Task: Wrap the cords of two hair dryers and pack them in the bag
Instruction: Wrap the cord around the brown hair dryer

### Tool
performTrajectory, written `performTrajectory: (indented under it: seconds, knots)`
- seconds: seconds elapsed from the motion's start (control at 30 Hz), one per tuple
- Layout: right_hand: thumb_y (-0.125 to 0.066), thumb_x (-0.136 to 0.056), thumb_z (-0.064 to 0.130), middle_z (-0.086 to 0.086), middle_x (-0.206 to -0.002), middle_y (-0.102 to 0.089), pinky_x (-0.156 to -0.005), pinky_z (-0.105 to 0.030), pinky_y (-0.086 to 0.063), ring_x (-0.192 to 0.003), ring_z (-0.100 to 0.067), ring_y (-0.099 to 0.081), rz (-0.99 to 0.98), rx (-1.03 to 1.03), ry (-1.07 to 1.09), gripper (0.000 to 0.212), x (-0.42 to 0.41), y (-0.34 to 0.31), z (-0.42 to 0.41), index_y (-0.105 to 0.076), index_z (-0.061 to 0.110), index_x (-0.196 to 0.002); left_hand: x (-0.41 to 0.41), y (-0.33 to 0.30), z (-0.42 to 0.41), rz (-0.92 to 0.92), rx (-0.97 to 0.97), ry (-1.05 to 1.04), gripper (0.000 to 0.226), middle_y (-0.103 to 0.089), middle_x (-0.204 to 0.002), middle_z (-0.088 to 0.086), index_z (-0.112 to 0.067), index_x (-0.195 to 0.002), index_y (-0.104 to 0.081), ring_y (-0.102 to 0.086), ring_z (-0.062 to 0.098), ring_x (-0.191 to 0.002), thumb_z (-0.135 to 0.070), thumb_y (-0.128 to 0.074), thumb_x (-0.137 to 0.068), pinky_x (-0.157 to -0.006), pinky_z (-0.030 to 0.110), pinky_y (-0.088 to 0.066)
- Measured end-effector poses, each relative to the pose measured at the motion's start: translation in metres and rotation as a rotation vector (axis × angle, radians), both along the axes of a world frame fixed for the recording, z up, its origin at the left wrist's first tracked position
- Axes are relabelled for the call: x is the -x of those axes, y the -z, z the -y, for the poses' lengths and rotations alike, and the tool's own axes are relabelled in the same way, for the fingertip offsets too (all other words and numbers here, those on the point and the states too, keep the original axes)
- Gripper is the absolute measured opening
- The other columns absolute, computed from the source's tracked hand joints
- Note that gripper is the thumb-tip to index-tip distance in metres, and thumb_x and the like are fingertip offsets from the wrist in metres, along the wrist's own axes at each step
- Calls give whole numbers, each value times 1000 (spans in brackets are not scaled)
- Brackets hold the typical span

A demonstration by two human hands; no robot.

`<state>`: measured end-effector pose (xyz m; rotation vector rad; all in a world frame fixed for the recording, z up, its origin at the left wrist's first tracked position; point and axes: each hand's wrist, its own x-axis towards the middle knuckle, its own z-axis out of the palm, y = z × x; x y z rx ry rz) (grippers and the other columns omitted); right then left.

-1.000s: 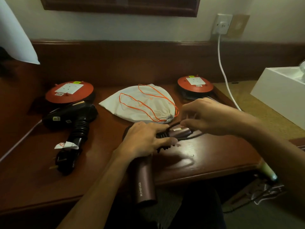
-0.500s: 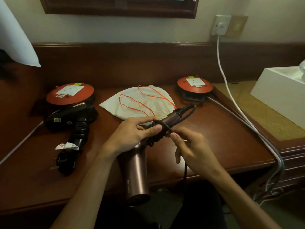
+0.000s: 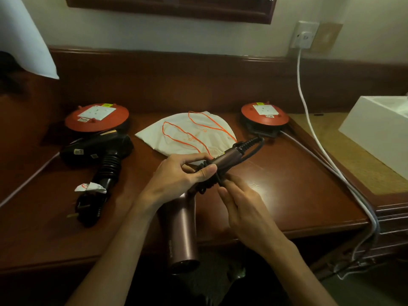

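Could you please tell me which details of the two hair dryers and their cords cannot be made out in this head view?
- Bronze-pink hair dryer: how many cord turns circle its handle; the left hand and right hand cover them.
- Its plug: hidden or out of view.
- Black hair dryer: label print too small.
- White drawstring bag: contents unseen through the cloth.

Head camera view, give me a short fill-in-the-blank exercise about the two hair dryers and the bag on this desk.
1. The left hand holds the metallic pink hair dryer by its ____.
2. The black hair dryer lies to the ____ of the white drawstring cloth bag.
3. The bag's drawstring is ____ in colour.
4. The right hand pinches the dryer's black ____.

Missing words: handle; left; orange; cord
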<state>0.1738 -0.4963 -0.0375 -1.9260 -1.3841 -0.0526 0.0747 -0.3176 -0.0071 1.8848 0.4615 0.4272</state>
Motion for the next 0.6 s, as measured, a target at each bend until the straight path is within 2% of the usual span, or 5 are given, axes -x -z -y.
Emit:
performTrajectory:
  seconds: [0.13,0.27,0.33,0.5,0.6]
  knots:
    - [-44,-106,33,-1,-118,-65,-70,-38,-57,-89,-17,-65,76,43,1,31,-6,-5,8,-65,13,-117,0,-8,6,-24,-51,16,48,-76,-88,-7,-40,-114,-76,-76,17,-87,-68,-77,-75,-89,46,-61]
    - [-63,-99,31,-12,-61,-62,-50,-40,-42,-51,-24,-54,-377,-6,-87,31,-9,-19,22,-69,8,-78,4,-13,12,-28,-32,46,36,-46,-57,5,-25,-118,-76,-56,0,-48,-39,-79,-86,-73,29,-51]
    - [-68,-95,29,-15,-50,-55,-43,-37,-37,-40,-27,-47,-544,-33,-89,33,-10,-23,30,-69,4,-74,7,-12,10,-24,-16,66,33,-44,-42,-14,-24,-118,-76,-53,2,-49,-35,-78,-87,-76,31,-54]
    - [-61,-99,30,-8,-48,-48,-50,-37,-40,-39,-21,-44,-727,99,-156,35,-38,-31,60,-68,2,-78,18,-19,-2,132,230,29,19,-79,-92,7,-22,-102,-82,-77,24,-85,-23,-77,-84,-71,35,-63]
    - [-63,-95,38,-1,-50,-39,-46,-26,-29,-44,-14,-33,-646,211,-85,40,-60,-30,56,-72,7,-72,23,-20,-7,138,260,89,22,-79,-90,7,-17,-105,-81,-76,23,-81,-21,-74,-84,-67,28,-61]
